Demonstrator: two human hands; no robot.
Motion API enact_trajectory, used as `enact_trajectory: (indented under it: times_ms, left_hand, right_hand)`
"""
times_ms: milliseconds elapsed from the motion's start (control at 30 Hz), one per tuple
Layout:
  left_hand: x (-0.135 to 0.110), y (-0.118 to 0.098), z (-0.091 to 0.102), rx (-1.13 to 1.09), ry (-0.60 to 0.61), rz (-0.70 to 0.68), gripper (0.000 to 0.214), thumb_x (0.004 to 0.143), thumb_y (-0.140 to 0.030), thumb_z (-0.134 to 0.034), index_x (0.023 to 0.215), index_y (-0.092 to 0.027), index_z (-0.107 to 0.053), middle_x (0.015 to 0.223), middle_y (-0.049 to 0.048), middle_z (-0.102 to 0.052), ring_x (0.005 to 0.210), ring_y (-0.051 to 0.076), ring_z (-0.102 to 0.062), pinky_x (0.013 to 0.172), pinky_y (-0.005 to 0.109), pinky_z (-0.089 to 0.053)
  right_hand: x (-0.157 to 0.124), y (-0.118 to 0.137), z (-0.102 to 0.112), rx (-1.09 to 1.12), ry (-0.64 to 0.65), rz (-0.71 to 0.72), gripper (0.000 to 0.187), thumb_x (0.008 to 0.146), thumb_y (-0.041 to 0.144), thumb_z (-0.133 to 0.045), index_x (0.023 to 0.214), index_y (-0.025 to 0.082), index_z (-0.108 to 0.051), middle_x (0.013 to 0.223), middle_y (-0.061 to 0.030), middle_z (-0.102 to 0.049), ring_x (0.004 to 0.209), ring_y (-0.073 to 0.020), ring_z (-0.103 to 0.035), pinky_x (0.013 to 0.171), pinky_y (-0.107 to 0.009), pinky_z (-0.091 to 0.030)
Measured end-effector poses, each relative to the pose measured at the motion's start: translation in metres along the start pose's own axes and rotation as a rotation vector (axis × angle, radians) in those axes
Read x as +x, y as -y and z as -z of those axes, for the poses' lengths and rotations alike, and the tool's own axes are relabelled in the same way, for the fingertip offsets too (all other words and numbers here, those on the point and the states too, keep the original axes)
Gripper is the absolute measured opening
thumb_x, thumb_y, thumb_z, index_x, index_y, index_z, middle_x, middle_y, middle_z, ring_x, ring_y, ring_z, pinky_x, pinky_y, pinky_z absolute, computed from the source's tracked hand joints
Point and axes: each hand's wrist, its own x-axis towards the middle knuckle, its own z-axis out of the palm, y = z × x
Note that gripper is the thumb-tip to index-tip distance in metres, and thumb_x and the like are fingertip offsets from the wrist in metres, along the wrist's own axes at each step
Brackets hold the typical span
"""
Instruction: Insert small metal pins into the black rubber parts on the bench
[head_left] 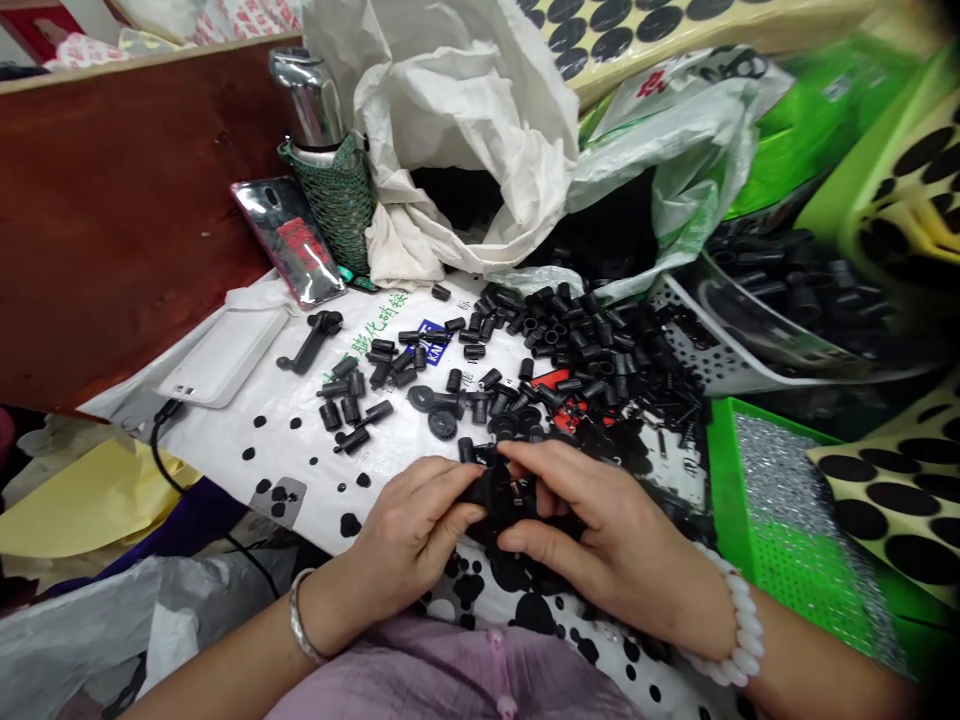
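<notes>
My left hand (409, 540) and right hand (600, 530) grip a black plastic part (502, 497); loose black fittings (577, 350) on white sack (300, 470) at 12 o'clock, green tray (739, 500) at 3 o'clock.

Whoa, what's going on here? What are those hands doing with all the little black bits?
A person's left hand and right hand are holding a small black plastic part together. Many loose black plastic pieces lie in a heap on a white printed sheet in front of them. A green tray sits to the right.
</notes>
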Motion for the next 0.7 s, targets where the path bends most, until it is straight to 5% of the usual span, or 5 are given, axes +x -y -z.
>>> enact_trajectory:
  times_ms: [233,333,500,700]
  left_hand:
    - [0.029,0.004,-0.003,0.243,-0.001,-0.045,0.025,0.086,-0.017,-0.050,0.110,-0.015,-0.052,0.102,0.0104,-0.054,0.096,0.021,-0.051,0.082,0.036,-0.045]
    - [0.033,0.008,-0.006,0.314,0.014,-0.029,0.031,0.086,-0.021,-0.050,0.117,-0.015,-0.048,0.109,0.0117,-0.051,0.100,0.023,-0.049,0.085,0.040,-0.043]
    - [0.027,0.018,-0.010,0.346,0.016,0.002,0.033,0.087,-0.027,-0.048,0.119,-0.020,-0.047,0.112,0.0100,-0.050,0.101,0.023,-0.051,0.086,0.040,-0.045]
    - [0.021,0.021,-0.006,0.357,-0.041,0.056,0.038,0.086,-0.031,-0.049,0.123,-0.024,-0.045,0.116,0.0086,-0.049,0.100,0.024,-0.054,0.090,0.043,-0.044]
  right_hand:
    - [-0.031,-0.041,0.056,-0.317,-0.321,-0.279,0.033,0.085,0.038,-0.052,0.110,0.017,-0.055,0.084,-0.0039,-0.061,0.064,-0.0118,-0.056,0.060,-0.026,-0.047]
    - [-0.049,-0.064,0.074,-0.496,-0.356,-0.431,0.032,0.086,0.039,-0.049,0.106,0.016,-0.058,0.090,-0.0060,-0.063,0.068,-0.0141,-0.059,0.062,-0.027,-0.048]
    - [-0.064,-0.094,0.084,-0.637,-0.184,-0.623,0.021,0.087,0.028,-0.049,0.098,0.016,-0.061,0.093,-0.0058,-0.064,0.082,-0.0171,-0.060,0.074,-0.031,-0.047]
    - [-0.055,-0.112,0.068,-0.731,0.100,-0.819,0.024,0.088,0.033,-0.050,0.102,0.014,-0.056,0.100,-0.0049,-0.059,0.086,-0.0154,-0.058,0.076,-0.036,-0.049]
